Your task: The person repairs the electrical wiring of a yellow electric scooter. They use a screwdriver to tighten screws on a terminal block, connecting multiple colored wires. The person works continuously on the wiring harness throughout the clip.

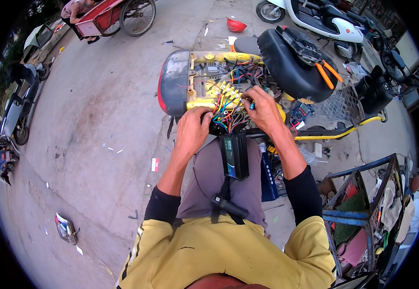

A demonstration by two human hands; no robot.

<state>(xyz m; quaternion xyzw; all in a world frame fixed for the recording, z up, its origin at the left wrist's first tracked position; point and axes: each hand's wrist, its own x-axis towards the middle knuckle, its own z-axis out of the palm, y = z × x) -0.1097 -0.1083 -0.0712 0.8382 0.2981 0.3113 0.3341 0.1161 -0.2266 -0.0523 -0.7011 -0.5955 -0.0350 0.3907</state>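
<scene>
A yellow scooter frame (204,103) lies open in front of me, its dark tail cover (175,82) at the left. Thick coloured wires (227,111) run from yellow terminals (228,90) to a black controller box (235,156) over my lap. My left hand (192,127) rests by the frame's near edge, left of the wires. Its fingers are curled together; what they grip, if anything, is hidden. To the right of the terminals, my right hand (263,111) is closed around a small teal-ended thing (252,105), its kind mostly hidden by the fingers.
A black seat (291,65) carries orange-handled pliers (326,74). A blue multimeter (301,111) lies right of my hand, beside a metal mesh basket (337,108). A cluttered metal rack (354,216) stands at the near right. Beyond are a red cart (104,18), a person (77,12) and parked scooters (323,21).
</scene>
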